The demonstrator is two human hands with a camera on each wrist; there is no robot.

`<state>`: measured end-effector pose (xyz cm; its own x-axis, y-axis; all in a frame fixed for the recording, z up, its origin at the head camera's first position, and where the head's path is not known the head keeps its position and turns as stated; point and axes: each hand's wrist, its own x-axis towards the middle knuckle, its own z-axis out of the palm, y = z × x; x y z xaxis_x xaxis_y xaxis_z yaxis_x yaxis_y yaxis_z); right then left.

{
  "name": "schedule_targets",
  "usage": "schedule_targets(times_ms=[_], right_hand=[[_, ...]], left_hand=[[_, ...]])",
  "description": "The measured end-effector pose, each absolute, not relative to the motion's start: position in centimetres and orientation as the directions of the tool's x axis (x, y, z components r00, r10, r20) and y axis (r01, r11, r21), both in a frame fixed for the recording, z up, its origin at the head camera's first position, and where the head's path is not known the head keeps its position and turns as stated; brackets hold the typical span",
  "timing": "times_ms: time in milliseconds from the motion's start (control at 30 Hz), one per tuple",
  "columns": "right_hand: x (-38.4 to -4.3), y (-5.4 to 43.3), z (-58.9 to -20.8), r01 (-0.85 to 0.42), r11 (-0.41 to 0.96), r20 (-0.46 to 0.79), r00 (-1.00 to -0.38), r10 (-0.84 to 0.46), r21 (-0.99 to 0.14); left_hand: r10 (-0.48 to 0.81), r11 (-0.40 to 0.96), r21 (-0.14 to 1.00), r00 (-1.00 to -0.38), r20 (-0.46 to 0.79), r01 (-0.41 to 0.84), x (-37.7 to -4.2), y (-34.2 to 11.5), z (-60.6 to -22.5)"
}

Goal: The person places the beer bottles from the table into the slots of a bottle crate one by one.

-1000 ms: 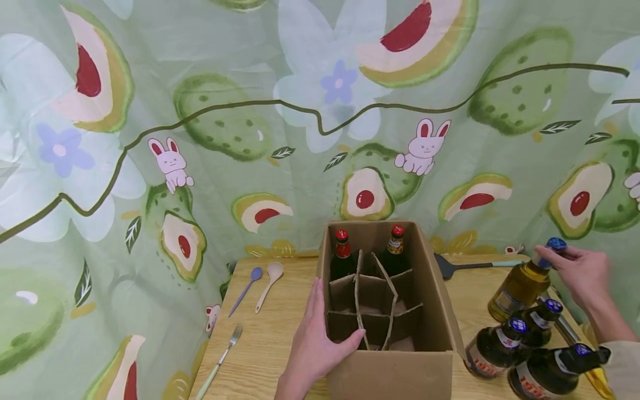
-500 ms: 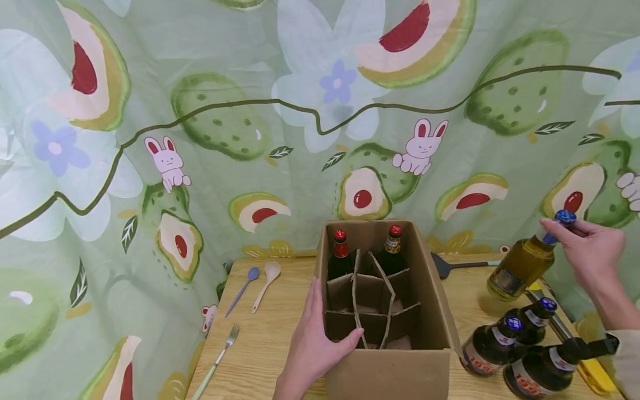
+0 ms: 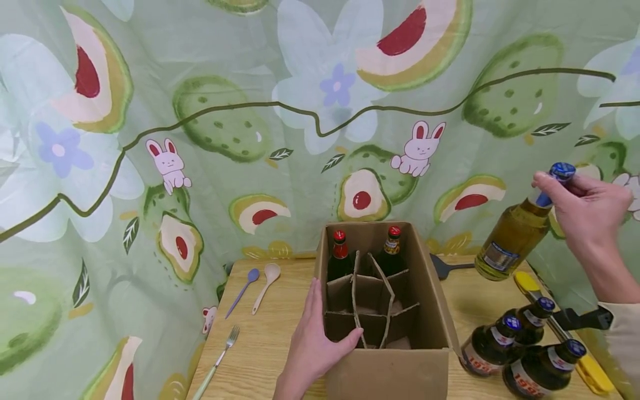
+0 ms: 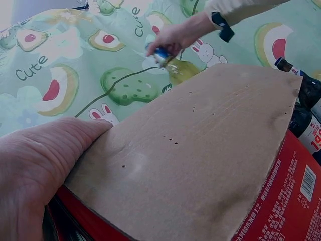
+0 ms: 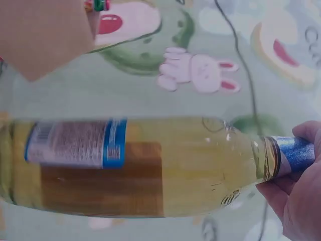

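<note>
My right hand (image 3: pixel 595 216) grips the neck of a clear glass beer bottle (image 3: pixel 512 239) with golden liquid and a blue foil top. Raised off the table, the bottle (image 5: pixel 185 165) tilts with its base toward the box in the head view. My left hand (image 3: pixel 320 339) holds the near left corner of an open cardboard box (image 3: pixel 387 375), fingers along the outer wall and thumb over the rim. Cardboard dividers (image 3: pixel 372 294) split the box into compartments. Two red-capped bottles, one at the left (image 3: pixel 340 247) and one at the right (image 3: pixel 393 244), stand in its far compartments.
Three dark bottles (image 3: pixel 482 350) with blue caps stand close together right of the box. Beside them lies a yellow-and-steel utensil (image 3: pixel 595 372). A dark spatula (image 3: pixel 442 268) lies behind. Left are a blue spoon (image 3: pixel 253 274), a beige spoon (image 3: pixel 271 272) and a fork (image 3: pixel 232 336).
My right hand has lifted the golden bottle up off the table, tilting it more and swinging its base toward the box. My left hand has stayed on the box corner.
</note>
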<state>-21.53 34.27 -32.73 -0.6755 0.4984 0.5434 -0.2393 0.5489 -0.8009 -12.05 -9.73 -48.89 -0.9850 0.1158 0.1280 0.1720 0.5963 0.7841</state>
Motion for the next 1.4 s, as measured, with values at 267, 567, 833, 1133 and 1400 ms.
schedule_targets(times_ms=[267, 567, 833, 1133, 1400], right_hand=[[-21.6, 29.8, -28.9, -0.389, 0.543, 0.641, -0.643, 0.419, -0.744], [-20.6, 23.2, -25.2, -0.561, 0.506, 0.743, -0.599, 0.297, -0.655], [-20.6, 19.1, -23.9, -0.575, 0.477, 0.711, -0.682, 0.171, -0.665], [-20.8, 13.8, -26.8, -0.614, 0.446, 0.681, -0.732, -0.015, -0.651], [-22.1, 10.5, -30.6, -0.578, 0.396, 0.610, -0.791, -0.056, -0.713]], left_hand=[[0.116, 0.598, 0.784, -0.986, 0.119, 0.165, -12.1, -9.6, -49.1], [0.101, 0.598, 0.786, -0.987, 0.121, 0.158, -11.9, -9.6, -49.3], [0.113, 0.600, 0.786, -0.988, 0.101, 0.149, -11.9, -9.7, -49.0], [0.108, 0.596, 0.790, -0.989, 0.098, 0.143, -12.0, -9.9, -48.9], [0.118, 0.582, 0.801, -0.989, 0.088, 0.141, -12.2, -10.0, -48.7]])
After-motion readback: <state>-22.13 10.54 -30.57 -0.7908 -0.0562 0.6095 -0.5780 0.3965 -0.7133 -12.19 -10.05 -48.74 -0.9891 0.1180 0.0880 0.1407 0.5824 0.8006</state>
